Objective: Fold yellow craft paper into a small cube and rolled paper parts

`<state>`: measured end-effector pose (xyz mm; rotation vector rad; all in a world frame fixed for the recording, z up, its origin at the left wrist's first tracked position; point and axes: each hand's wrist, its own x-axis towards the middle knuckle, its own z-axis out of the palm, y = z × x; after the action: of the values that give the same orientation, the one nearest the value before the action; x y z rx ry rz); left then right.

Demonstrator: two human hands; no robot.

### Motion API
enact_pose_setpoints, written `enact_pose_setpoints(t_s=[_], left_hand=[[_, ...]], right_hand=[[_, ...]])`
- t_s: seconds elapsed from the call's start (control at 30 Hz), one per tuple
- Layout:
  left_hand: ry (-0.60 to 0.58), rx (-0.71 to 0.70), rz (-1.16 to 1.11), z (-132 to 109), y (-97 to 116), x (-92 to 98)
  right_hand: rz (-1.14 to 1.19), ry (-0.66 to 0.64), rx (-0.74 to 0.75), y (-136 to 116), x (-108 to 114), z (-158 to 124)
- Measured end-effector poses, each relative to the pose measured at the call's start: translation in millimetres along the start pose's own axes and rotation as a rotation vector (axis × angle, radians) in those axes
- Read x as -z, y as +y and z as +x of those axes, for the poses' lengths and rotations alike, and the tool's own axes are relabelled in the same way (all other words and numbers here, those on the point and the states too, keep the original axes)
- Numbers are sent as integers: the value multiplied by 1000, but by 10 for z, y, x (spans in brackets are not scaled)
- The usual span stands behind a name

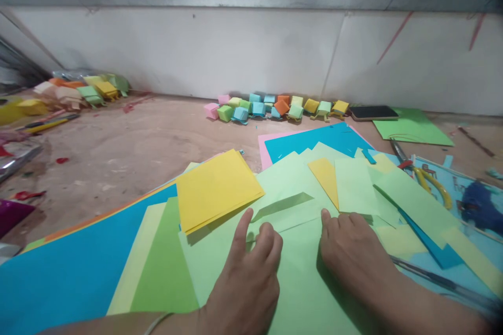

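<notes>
A folded light green paper strip (286,213) lies before me on larger light green sheets (302,277), its upper flap raised a little. My left hand (251,272) is at the strip's left end, fingers curled down onto it and one finger pointing up. At the right end, my right hand (353,248) has its fingers bent closely together on the paper; the fingertips are partly hidden. A stack of yellow paper squares (220,188) rests just beyond my left hand. Close to my right hand lie a pale green paper piece (356,186) and a yellow paper piece (325,178).
Small folded paper pieces (258,110) line the wall, beside a phone (373,112) on a green sheet (414,128). Yellow-handled pliers (432,183) and a long metal tool (440,280) lie to the right. Blue sheets (90,267) spread leftward. More folded pieces (90,94) sit back left.
</notes>
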<state>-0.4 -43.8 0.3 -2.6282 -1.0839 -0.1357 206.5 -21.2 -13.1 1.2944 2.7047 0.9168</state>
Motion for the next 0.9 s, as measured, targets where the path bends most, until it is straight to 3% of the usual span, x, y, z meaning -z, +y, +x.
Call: enact_pose_setpoints(t_s=[0.17,0.33,0.43,0.63,0.8,0.9], left_hand=[[-112,30,59,-42,-18,75],[-55,10,61,39,-58,183],[-38,55,43,160,-96,124],[-183,194,-106,319,-208,-96],[-58,225,-340,268,-237,-145],[25,201,-373,249,-240,-173]], right_hand=[[-1,4,2,8,10,6],[-3,-21,14,-11,-4,-6],[-28,-36,19,-17,-19,-24],[-35,3,13,16,4,-35],[127,77,-114,145,183,66],[337,172,-95,205,275,124]])
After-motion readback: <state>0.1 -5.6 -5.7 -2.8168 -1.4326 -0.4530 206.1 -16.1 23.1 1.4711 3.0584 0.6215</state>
